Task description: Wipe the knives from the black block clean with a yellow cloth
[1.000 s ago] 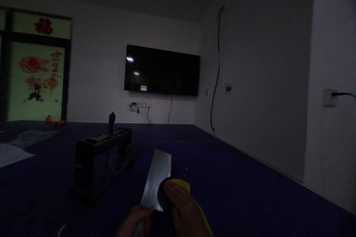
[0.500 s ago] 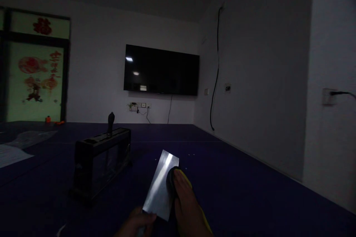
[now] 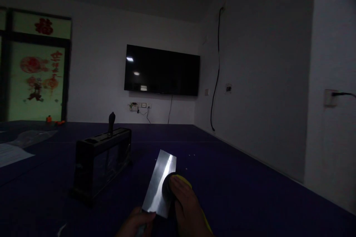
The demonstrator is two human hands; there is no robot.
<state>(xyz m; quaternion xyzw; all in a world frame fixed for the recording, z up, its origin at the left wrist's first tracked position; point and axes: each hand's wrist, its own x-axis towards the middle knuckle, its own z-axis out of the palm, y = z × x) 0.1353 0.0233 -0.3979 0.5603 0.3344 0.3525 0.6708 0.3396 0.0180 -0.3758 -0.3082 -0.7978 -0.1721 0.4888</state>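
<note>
A cleaver [image 3: 158, 187] with a broad, shiny rectangular blade is tilted up in front of me, over the purple surface. My left hand [image 3: 137, 222] is closed around its handle at the bottom, thumb by the blade's lower end. Against the right side of the blade face, my right hand [image 3: 187, 203] presses what looks like a dark grey and yellow cloth [image 3: 168, 187], fingers wrapped over it. The cloth's yellow edge runs along the outside of that hand. Left of the cleaver stands a black knife block [image 3: 90, 146] with see-through sides and one black handle [image 3: 111, 120] sticking up.
The purple surface [image 3: 244, 185] stretches to the walls. Clear plastic [image 3: 33, 137] and a white sheet [image 3: 12, 154] lie at left, with small orange items [image 3: 49, 119] at the far edge. A television [image 3: 161, 70] hangs at the back; a black cable [image 3: 215, 85] hangs on the right wall.
My right hand and the cloth have slid slightly down and left along the blade. The cleaver has shifted slightly left, and the bright glare on it has moved.
</note>
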